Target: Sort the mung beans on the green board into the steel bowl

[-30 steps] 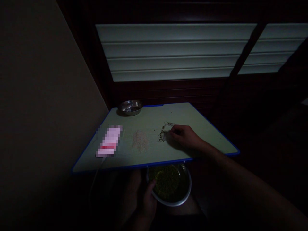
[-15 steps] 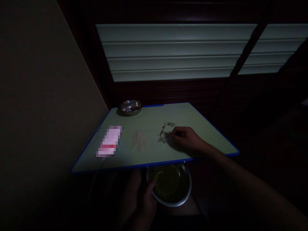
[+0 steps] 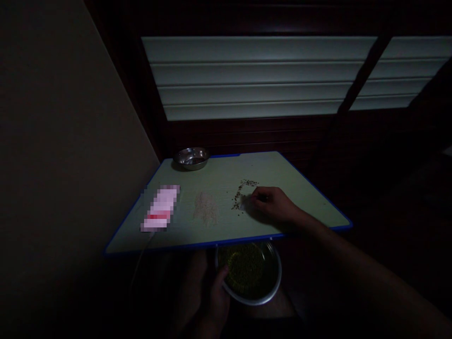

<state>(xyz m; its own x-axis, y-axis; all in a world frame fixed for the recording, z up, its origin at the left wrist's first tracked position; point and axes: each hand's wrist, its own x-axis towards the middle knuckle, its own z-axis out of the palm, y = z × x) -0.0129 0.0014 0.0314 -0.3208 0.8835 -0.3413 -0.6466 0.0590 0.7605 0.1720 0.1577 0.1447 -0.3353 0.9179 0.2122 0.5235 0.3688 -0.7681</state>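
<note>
Left hand [image 3: 219,294] was clasped on the near-left rim of the larger metal bowl [image 3: 254,302], thumb over the edge; this bowl, holding greenish grains [image 3: 245,266], sat just below the near edge of the blue-trimmed table [image 3: 219,174]. Right hand [image 3: 273,203] was curled, fingertips drawn together beside the scattered dark grains [image 3: 249,182], right of centre on the tabletop; could not tell whether anything was pinched. A pale heap [image 3: 205,208] lay left of the dark grains, a blurred-out pink-and-white object [image 3: 160,208] farther left, and a small steel bowl [image 3: 192,165] at the far-left corner.
</note>
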